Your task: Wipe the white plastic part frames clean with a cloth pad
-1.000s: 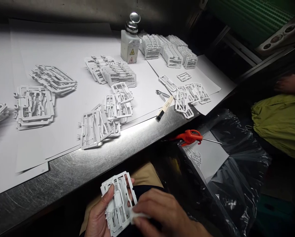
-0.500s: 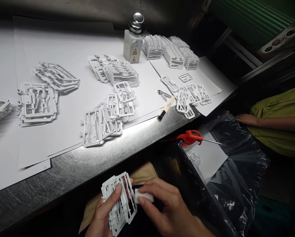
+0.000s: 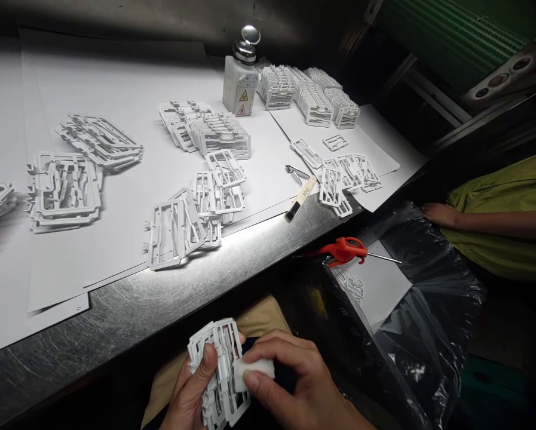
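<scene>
A: What's the setting?
B: A steel bench point(image 3: 115, 316) under white paper sheets point(image 3: 115, 119), with dark machinery beyond it.

A: And nearest the person?
B: One white plastic frame point(image 3: 218, 364), held below the bench's near edge, over the person's lap. Its long axis runs near to far, tilted, with the far end leaning slightly left.

A: Which hand has it?
B: The left hand point(image 3: 189, 388) wraps around its left side, fingers curled closed. The right hand point(image 3: 290, 376) pinches one white pad point(image 3: 253, 371), pressed against the frame's right side.

A: What's on the bench?
B: Roughly seven loose piles of matching frames, though they're hard to separate, and upright rows of them at the far right. There's also one dispenser bottle point(image 3: 239, 89), one pair of nippers point(image 3: 295, 174) and one brush point(image 3: 300, 197).

A: Anything off the bench?
B: One red air blow gun point(image 3: 343, 250) lies at the right, beside a black plastic bag point(image 3: 429, 322). Further right, a co-worker's hand point(image 3: 438, 215) rests against a green-yellow garment point(image 3: 505, 251).
</scene>
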`<state>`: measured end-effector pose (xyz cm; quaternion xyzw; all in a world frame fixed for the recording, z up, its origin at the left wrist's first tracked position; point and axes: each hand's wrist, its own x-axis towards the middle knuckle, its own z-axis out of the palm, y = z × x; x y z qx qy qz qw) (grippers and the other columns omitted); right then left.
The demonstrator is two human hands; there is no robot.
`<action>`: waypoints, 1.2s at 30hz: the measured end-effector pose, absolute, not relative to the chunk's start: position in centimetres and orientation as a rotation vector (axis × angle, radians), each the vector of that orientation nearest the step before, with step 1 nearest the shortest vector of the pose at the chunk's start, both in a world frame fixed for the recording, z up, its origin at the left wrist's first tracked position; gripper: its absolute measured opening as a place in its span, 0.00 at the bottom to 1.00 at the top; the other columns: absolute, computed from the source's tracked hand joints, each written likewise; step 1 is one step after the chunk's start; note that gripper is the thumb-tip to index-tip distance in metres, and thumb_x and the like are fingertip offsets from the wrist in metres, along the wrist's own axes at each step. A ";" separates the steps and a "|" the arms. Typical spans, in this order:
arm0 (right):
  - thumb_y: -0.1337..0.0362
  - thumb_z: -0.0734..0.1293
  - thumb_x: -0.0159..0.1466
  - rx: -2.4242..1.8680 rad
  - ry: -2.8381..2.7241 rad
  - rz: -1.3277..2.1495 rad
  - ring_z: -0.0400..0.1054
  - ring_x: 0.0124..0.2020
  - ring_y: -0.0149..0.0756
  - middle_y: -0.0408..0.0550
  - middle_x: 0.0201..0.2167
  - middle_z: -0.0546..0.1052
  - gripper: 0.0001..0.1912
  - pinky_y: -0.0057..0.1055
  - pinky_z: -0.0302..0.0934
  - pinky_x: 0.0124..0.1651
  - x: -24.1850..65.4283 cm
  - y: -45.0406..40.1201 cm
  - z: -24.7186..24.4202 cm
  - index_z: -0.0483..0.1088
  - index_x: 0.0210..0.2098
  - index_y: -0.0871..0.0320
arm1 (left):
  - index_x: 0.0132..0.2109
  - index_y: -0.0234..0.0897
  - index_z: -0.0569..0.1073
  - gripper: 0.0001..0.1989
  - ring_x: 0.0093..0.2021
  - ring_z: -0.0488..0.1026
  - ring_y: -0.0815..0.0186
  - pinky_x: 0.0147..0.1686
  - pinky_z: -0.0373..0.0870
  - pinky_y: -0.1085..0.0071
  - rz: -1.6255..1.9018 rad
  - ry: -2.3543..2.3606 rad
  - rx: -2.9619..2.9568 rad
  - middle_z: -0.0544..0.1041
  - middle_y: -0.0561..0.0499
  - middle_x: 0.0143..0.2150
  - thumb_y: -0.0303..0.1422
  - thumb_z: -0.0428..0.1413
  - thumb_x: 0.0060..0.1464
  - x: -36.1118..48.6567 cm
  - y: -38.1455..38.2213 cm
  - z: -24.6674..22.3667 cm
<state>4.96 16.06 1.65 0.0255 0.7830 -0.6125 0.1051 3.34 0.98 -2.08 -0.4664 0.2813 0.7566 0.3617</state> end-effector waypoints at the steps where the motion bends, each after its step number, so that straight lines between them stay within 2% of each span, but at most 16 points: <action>1: 0.70 0.67 0.57 0.096 2.303 -1.819 0.68 0.34 0.34 0.47 0.32 0.74 0.08 0.28 0.63 0.38 4.8 16.1 1.8 0.73 0.37 0.61 | 0.51 0.40 0.67 0.25 0.39 0.74 0.59 0.35 0.73 0.70 1.971 0.703 -1.186 0.78 0.49 0.38 0.39 0.60 0.44 3.5 0.9 -2.2; 7: 0.70 0.67 0.58 0.095 2.322 -1.923 0.68 0.35 0.34 0.48 0.34 0.73 0.07 0.28 0.63 0.39 3.8 15.5 1.9 0.71 0.38 0.62 | 0.56 0.47 0.61 0.35 0.43 0.73 0.56 0.41 0.72 0.67 2.066 0.721 -1.136 0.78 0.50 0.40 0.41 0.62 0.40 4.2 0.7 -2.5; 9: 0.71 0.66 0.58 0.042 2.365 -1.948 0.67 0.35 0.34 0.49 0.33 0.73 0.08 0.27 0.63 0.38 3.5 15.3 1.7 0.71 0.38 0.63 | 0.57 0.48 0.60 0.35 0.44 0.72 0.56 0.44 0.71 0.66 2.090 0.705 -1.139 0.78 0.51 0.41 0.40 0.62 0.41 4.3 0.6 -2.7; 12: 0.71 0.66 0.57 -0.009 2.444 -1.897 0.67 0.34 0.33 0.50 0.33 0.72 0.08 0.27 0.62 0.37 3.3 15.5 1.5 0.71 0.38 0.64 | 0.57 0.44 0.60 0.33 0.42 0.73 0.54 0.44 0.71 0.61 2.030 0.670 -1.188 0.78 0.48 0.39 0.36 0.61 0.43 4.2 0.3 -3.1; 14: 0.69 0.65 0.58 0.091 2.474 -1.785 0.65 0.29 0.31 0.47 0.28 0.71 0.03 0.25 0.60 0.33 3.6 16.2 1.4 0.71 0.31 0.63 | 0.56 0.41 0.62 0.31 0.41 0.73 0.53 0.43 0.72 0.60 1.996 0.603 -1.208 0.79 0.47 0.38 0.34 0.60 0.44 4.0 0.0 -3.4; 17: 0.62 0.64 0.60 0.358 2.278 -1.586 0.56 0.20 0.26 0.40 0.17 0.63 0.14 0.23 0.50 0.23 4.6 17.2 0.8 0.66 0.20 0.62 | 0.53 0.42 0.67 0.25 0.40 0.74 0.55 0.41 0.73 0.64 2.028 0.485 -1.194 0.79 0.49 0.39 0.34 0.59 0.45 3.6 -0.3 -3.6; 19: 0.59 0.65 0.59 0.437 1.989 -1.570 0.52 0.19 0.24 0.39 0.16 0.61 0.14 0.22 0.45 0.21 5.3 17.6 0.4 0.67 0.23 0.62 | 0.50 0.42 0.69 0.22 0.39 0.74 0.56 0.39 0.74 0.65 2.050 0.489 -1.178 0.78 0.49 0.40 0.32 0.59 0.45 3.3 -0.3 -3.6; 21: 0.57 0.66 0.58 0.440 1.752 -1.645 0.51 0.20 0.24 0.39 0.18 0.61 0.13 0.21 0.44 0.22 5.6 17.7 0.2 0.69 0.28 0.62 | 0.50 0.41 0.70 0.22 0.38 0.74 0.56 0.38 0.74 0.65 2.060 0.516 -1.163 0.78 0.48 0.40 0.31 0.59 0.45 3.1 -0.1 -3.3; 24: 0.58 0.65 0.59 0.408 1.815 -1.672 0.51 0.20 0.23 0.38 0.18 0.60 0.12 0.21 0.45 0.22 5.5 17.6 0.5 0.66 0.27 0.62 | 0.52 0.39 0.68 0.25 0.41 0.74 0.56 0.37 0.73 0.67 1.995 0.681 -1.201 0.78 0.47 0.40 0.31 0.61 0.43 2.6 0.7 -2.6; 27: 0.64 0.61 0.61 0.106 2.318 -1.309 0.54 0.19 0.25 0.40 0.19 0.63 0.10 0.23 0.46 0.23 5.1 17.5 1.1 0.63 0.25 0.61 | 0.53 0.41 0.66 0.29 0.45 0.72 0.58 0.36 0.72 0.73 1.886 1.006 -1.211 0.76 0.47 0.44 0.34 0.63 0.41 2.2 1.6 -2.2; 31: 0.70 0.62 0.58 -0.544 2.712 -0.662 0.56 0.17 0.29 0.44 0.22 0.68 0.03 0.30 0.39 0.20 4.4 16.7 1.6 0.65 0.27 0.62 | 0.52 0.38 0.67 0.30 0.51 0.67 0.62 0.38 0.68 0.81 1.861 1.175 -1.038 0.75 0.47 0.47 0.37 0.63 0.40 2.0 2.2 -2.0; 33: 0.68 0.66 0.58 -0.669 2.640 -0.737 0.59 0.18 0.29 0.44 0.23 0.70 0.03 0.29 0.41 0.19 3.9 16.5 1.8 0.68 0.30 0.62 | 0.52 0.39 0.67 0.29 0.49 0.69 0.62 0.38 0.69 0.79 1.867 1.045 -1.071 0.75 0.48 0.46 0.35 0.63 0.41 2.1 2.0 -2.0; 36: 0.60 0.70 0.57 -0.391 2.430 -1.284 0.63 0.21 0.25 0.40 0.23 0.71 0.10 0.21 0.50 0.21 3.1 17.4 1.9 0.71 0.27 0.61 | 0.49 0.36 0.70 0.22 0.40 0.74 0.60 0.35 0.73 0.72 1.942 0.672 -1.140 0.77 0.45 0.42 0.34 0.59 0.45 2.4 1.2 -2.5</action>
